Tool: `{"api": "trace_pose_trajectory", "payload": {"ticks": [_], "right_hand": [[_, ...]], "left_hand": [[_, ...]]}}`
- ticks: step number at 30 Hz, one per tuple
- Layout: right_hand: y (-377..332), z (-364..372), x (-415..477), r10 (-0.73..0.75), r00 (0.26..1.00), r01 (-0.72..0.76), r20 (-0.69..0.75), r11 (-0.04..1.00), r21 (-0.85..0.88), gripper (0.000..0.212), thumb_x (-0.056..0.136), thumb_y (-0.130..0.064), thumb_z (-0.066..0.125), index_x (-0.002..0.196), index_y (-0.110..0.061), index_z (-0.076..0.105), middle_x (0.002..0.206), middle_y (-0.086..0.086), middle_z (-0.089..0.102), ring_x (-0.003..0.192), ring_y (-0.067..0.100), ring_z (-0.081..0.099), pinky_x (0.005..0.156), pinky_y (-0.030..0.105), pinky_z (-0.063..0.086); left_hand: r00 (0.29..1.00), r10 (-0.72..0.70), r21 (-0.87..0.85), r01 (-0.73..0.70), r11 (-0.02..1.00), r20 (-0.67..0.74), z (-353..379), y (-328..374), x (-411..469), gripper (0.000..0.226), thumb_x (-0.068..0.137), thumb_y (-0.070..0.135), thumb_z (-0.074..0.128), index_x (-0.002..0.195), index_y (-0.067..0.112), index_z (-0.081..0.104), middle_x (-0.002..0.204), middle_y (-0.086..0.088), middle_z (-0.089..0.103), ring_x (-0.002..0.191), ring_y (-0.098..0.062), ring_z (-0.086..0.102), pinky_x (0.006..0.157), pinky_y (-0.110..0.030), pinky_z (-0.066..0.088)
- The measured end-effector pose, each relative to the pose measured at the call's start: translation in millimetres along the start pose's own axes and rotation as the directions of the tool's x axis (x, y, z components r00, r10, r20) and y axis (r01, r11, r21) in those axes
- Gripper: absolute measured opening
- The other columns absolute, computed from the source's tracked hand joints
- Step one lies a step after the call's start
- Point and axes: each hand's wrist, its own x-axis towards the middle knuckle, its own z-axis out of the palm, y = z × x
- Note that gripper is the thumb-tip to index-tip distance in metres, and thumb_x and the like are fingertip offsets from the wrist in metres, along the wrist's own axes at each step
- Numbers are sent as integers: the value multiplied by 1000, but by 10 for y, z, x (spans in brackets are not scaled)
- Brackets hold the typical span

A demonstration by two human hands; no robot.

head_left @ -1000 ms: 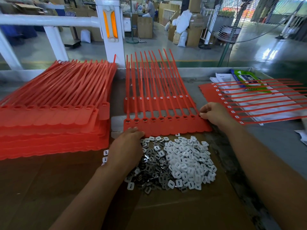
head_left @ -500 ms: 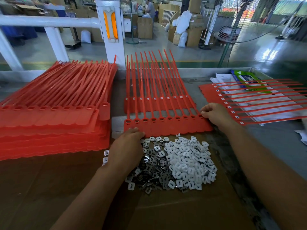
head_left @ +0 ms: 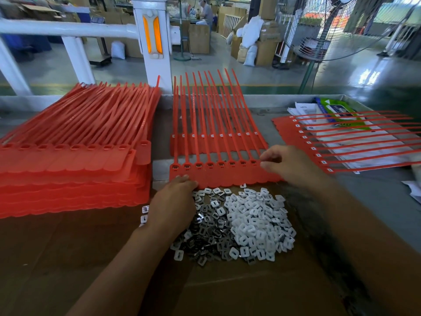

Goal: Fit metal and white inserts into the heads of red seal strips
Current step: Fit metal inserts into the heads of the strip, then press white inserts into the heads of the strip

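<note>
The joined row of red plastic seal strips (head_left: 227, 177) lies just ahead of both hands. The right hand (head_left: 289, 164) hovers at its rightmost head, thumb and forefinger nearly closed (on what, I cannot tell). The left hand (head_left: 173, 201), fingers bent, whether on anything I cannot tell, covers the dark metal inserts (head_left: 205, 231) beside the heaped white plastic inserts (head_left: 257, 222).

One wide-angle view from a camera worn on the head, looking forward and down, close over a workbench (head_left: 376, 201); red seal strips (head_left: 223, 176) sit mid-frame, factory floor (head_left: 273, 74) far behind.
</note>
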Motion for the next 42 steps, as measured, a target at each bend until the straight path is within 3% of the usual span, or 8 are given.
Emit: {"api": "trace_pose_trajectory", "payload": {"ticks": [3, 7, 12, 15, 24, 34, 39, 42], "right_hand": [[-233, 64, -127, -79, 990, 81, 116, 997, -14, 11, 83, -25, 66, 95, -25, 65, 85, -20, 58, 82, -6, 53, 70, 12, 39], [-509, 216, -240, -205, 934, 220, 293, 975, -20, 17, 82, -23, 68, 99, -20, 68, 77, -23, 55, 71, -13, 51, 62, -3, 37], [-682, 378, -336, -275, 884, 319, 377, 946, -58, 21, 80, -24, 70, 101, -20, 70, 76, -22, 52, 66, -13, 48, 60, 1, 37], [-699, 437, -359, -275, 876, 336, 397, 937, -94, 23, 80, -24, 70, 103, -19, 69, 90, -13, 60, 69, -6, 49, 62, 6, 36], [-702, 477, -391, -272, 880, 335, 389, 936, -105, 10, 80, -16, 70, 89, -14, 68, 87, -7, 62, 78, 4, 54, 76, 24, 50], [-715, 431, -295, -291, 899, 293, 327, 955, 43, 13, 83, -12, 66, 95, -13, 72, 74, -16, 59, 66, -9, 53, 63, 1, 40], [-735, 456, -77, -202, 956, 181, 210, 977, 117, 5, 82, -14, 68, 85, -17, 68, 72, -15, 60, 67, -5, 56, 57, 2, 41], [-822, 514, 100, -171, 971, 151, 168, 981, 125, 8, 82, -16, 68, 79, -22, 63, 72, -14, 60, 69, 0, 58, 64, 13, 45]], "left_hand": [[1000, 9, 4, -9, 1000, -8, -2, 3, -3, 45, 91, 5, 43, 132, 22, 49, 146, 0, 38, 135, -14, 32, 108, -29, 27], [1000, 9, 18, -9, 1000, -2, -11, 8, -5, 45, 92, 6, 43, 134, 22, 47, 147, 1, 35, 135, -14, 31, 108, -29, 26], [1000, 10, 18, -10, 1000, 0, -13, 7, 6, 47, 90, 6, 44, 134, 24, 47, 147, 1, 36, 135, -13, 31, 107, -28, 28], [1000, 12, 10, -12, 1000, 7, -11, -1, 13, 48, 89, 5, 44, 133, 23, 48, 147, 1, 36, 135, -14, 31, 108, -28, 27], [1000, 12, 12, -12, 1000, 4, -12, -2, 16, 48, 89, 6, 44, 133, 24, 47, 147, 1, 36, 135, -13, 31, 107, -28, 28], [1000, 15, -8, -15, 1000, -4, -13, -8, 11, 47, 87, 8, 48, 132, 25, 50, 144, 0, 40, 132, -14, 35, 105, -28, 31], [1000, 26, 7, -26, 1000, 5, -9, -10, 8, 48, 87, 5, 47, 131, 25, 50, 142, 0, 42, 129, -16, 39, 102, -30, 34], [999, 44, 28, -44, 999, 4, -14, -6, 7, 48, 87, 5, 45, 131, 24, 50, 142, 1, 43, 129, -16, 37, 102, -31, 35]]}}
